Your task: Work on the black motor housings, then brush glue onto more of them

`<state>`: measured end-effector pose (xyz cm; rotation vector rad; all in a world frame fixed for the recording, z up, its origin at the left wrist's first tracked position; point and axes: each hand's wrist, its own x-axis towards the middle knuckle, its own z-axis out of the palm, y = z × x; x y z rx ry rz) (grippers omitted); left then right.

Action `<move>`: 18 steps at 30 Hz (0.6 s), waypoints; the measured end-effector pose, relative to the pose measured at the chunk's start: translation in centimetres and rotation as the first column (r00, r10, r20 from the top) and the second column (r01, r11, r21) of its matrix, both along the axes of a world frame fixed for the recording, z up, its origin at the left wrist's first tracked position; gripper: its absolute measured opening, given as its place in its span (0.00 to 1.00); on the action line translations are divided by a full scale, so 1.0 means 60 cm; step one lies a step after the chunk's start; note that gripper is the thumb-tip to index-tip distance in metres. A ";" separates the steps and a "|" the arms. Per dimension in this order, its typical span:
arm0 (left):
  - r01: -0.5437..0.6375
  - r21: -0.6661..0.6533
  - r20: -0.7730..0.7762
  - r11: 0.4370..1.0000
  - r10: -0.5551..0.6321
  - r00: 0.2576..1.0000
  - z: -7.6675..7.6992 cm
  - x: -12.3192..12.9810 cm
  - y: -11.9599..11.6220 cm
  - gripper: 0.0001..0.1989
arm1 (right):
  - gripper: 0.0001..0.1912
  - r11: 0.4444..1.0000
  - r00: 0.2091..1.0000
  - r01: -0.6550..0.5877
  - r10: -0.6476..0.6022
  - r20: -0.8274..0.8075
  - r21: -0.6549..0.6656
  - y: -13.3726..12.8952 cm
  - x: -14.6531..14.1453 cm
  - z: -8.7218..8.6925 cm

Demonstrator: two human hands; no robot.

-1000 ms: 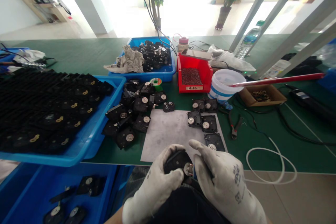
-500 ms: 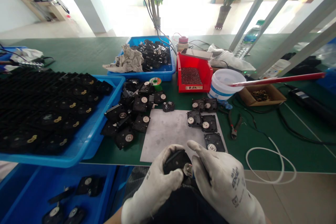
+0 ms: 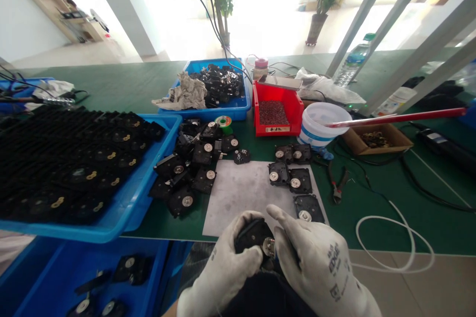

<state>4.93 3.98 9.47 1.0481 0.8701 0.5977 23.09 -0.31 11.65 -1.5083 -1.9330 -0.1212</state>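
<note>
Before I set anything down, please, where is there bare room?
Bare white sheet shows between the left pile of black units and the right group; bare green tabletop lies between the white tube and black cable. It is crowded around the red bin, and the left hand and right hand partly hide the sheet's front.

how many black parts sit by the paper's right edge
5 black parts: two at the back, two in the middle, one at the front beside the right hand, which may hide more.

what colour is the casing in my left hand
The casing is black, clearest in the head view.
</note>
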 end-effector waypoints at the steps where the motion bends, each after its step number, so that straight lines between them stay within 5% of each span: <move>1: -0.002 -0.001 0.005 1.000 0.002 1.000 -0.002 0.000 0.000 0.20 | 0.15 1.000 1.000 -0.002 0.002 0.007 0.012 0.001 0.000 -0.002; 11: -0.005 0.054 0.014 0.999 0.004 1.000 -0.024 -0.014 0.008 0.21 | 0.22 0.999 0.993 -0.037 0.040 0.114 -0.024 0.000 0.013 -0.043; 18: -0.004 0.099 -0.070 0.995 0.011 0.997 -0.030 -0.025 0.017 0.26 | 0.22 0.997 0.987 -0.002 0.014 0.157 -0.076 0.009 0.001 -0.043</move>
